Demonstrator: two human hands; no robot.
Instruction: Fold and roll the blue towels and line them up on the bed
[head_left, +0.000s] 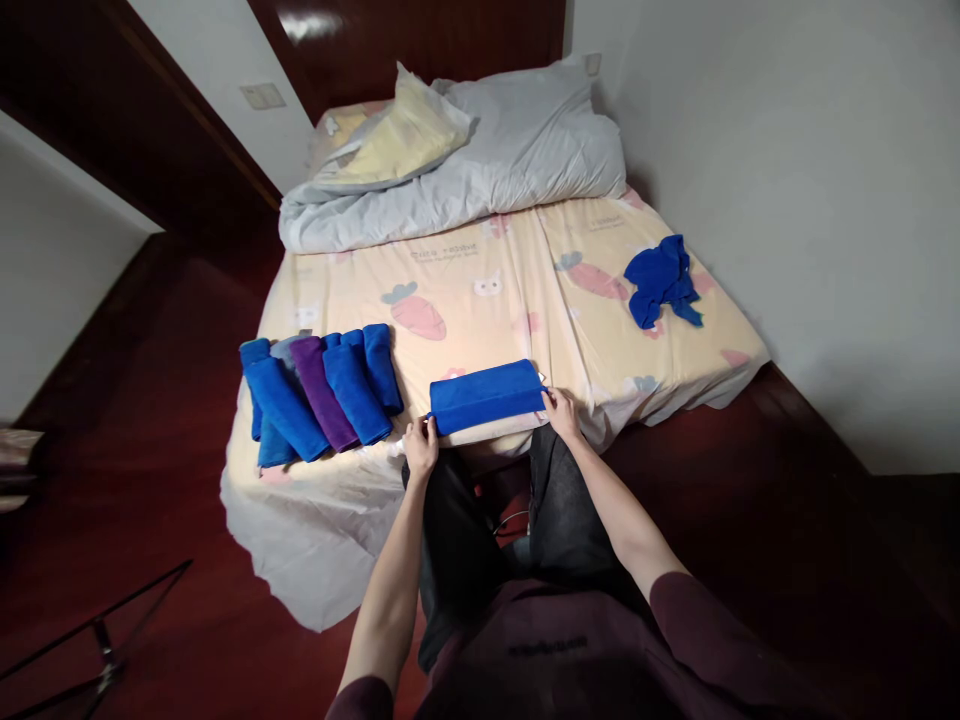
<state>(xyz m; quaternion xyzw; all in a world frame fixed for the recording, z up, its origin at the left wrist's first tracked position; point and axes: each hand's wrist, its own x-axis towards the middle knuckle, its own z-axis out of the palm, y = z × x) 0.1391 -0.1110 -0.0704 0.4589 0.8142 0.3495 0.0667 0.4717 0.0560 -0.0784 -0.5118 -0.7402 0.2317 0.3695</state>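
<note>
A blue towel [486, 394], folded into a long flat strip, lies at the front edge of the bed before me. My left hand [421, 446] pinches its near left corner, fingers closed. At the opposite end, my right hand [561, 411] grips the right corner between thumb and fingers. To the left lies a pile of rolled towels: several blue ones [285, 405] and a purple one [324, 392], with a greyish one partly hidden among them. A crumpled heap of blue cloth [658, 282] rests farther off, on the right side of the bed.
The bed [480, 250] has a yellowish sheet printed with carrots. A grey-white quilt [517, 140] and a pale yellow pillow or cloth [409, 130] are bunched by the dark headboard [420, 40]. Black stand legs [105, 655] are on the floor at lower left.
</note>
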